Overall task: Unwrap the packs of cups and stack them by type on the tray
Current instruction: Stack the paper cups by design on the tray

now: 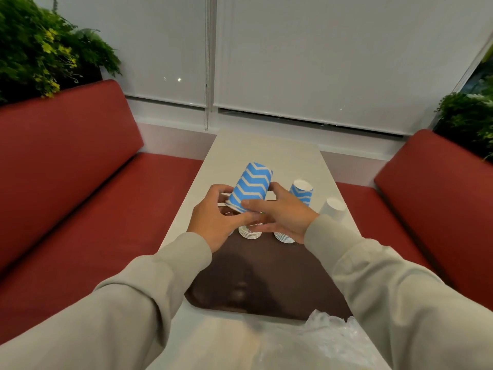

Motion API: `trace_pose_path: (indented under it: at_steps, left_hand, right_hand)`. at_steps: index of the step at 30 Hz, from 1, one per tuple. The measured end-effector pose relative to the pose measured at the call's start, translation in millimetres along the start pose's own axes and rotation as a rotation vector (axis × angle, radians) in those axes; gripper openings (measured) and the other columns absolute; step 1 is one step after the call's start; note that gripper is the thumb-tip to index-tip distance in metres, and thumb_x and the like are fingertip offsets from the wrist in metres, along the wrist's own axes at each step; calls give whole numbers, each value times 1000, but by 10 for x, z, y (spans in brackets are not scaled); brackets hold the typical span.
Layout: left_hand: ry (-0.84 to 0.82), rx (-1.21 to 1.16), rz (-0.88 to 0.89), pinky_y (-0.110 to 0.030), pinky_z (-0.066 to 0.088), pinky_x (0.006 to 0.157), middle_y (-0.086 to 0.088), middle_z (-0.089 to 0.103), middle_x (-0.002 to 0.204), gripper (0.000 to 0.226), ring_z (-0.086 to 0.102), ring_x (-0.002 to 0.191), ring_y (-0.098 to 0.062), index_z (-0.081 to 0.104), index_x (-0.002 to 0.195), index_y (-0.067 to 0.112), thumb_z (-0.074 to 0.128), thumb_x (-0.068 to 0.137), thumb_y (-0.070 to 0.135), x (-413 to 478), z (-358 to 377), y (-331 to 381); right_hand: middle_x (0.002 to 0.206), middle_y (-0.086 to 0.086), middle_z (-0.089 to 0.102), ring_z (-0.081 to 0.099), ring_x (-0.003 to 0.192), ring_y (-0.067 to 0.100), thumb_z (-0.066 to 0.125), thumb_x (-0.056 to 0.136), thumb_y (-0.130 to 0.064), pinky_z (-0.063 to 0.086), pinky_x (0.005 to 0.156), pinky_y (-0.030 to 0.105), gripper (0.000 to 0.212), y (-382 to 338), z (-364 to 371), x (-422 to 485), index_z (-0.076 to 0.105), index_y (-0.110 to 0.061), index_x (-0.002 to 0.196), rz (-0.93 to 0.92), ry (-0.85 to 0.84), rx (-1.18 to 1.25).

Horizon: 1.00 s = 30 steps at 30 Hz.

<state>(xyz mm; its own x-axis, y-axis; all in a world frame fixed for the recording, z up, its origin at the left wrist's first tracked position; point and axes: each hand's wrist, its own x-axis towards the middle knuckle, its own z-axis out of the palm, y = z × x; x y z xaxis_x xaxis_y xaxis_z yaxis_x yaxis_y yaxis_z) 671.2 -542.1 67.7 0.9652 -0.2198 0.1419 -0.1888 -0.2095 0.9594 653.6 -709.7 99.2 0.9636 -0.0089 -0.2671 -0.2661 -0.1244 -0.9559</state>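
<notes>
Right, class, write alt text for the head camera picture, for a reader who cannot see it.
The left hand and right hand hold an upside-down blue zigzag cup, tilted, over a brown tray on a white table. Upside-down cup stacks stand at the tray's far end, and crumpled plastic wrap lies nearer the person.

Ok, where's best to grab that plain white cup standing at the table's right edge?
Probably grip the white cup round its side wall, coming from the right: it stands on end with that side free, and the standing blue zigzag cup is near on its left.
</notes>
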Motion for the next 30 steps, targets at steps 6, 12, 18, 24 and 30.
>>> trace_pose_path:
  at_steps: [6, 12, 18, 24, 30]
  left_hand:
    - [-14, 13, -40, -26, 55, 85, 5, 59, 128, 78, 62, 114, -14, 51, 129, 29, 90, 63, 41, 45, -12, -19]
    - [5, 27, -47, -31, 51, 95, 4, 60, 128, 72, 61, 114, -14, 52, 128, 29, 88, 67, 41, 47, -73, -58]
    - [8, 24, -47, -21, 48, 83, 5, 60, 126, 68, 62, 111, -12, 54, 126, 29, 86, 68, 42, 51, -139, -69]
    - [9, 45, -55, -15, 45, 75, 7, 60, 125, 65, 61, 110, -10, 53, 123, 32, 85, 68, 46, 57, -214, -76]
    - [4, 59, -58, -23, 46, 84, 7, 60, 126, 65, 61, 111, -10, 53, 125, 31, 84, 70, 47, 74, -214, -65]
  right_hand:
    - [117, 12, 69, 74, 96, 25, 83, 80, -17, 60, 89, 41, 61, -86, -239, 52, 49, -14, 130, -112, 129, -49]
    - [109, -5, 66, 65, 92, 12, 83, 77, -42, 53, 81, 34, 63, -253, -708, 108, 46, -25, 125, -230, 533, -305]
    - [122, 4, 61, 61, 98, 20, 82, 80, -35, 47, 78, 31, 66, -158, -956, 213, 40, -20, 129, -152, 629, -383]
    - [130, 9, 56, 57, 109, 27, 79, 83, -33, 45, 83, 34, 66, 49, -884, 272, 39, -13, 131, -18, 613, -487]
    - [137, 14, 54, 54, 123, 33, 80, 82, -36, 45, 94, 38, 75, 281, -786, 311, 37, -8, 137, 170, 534, -667]
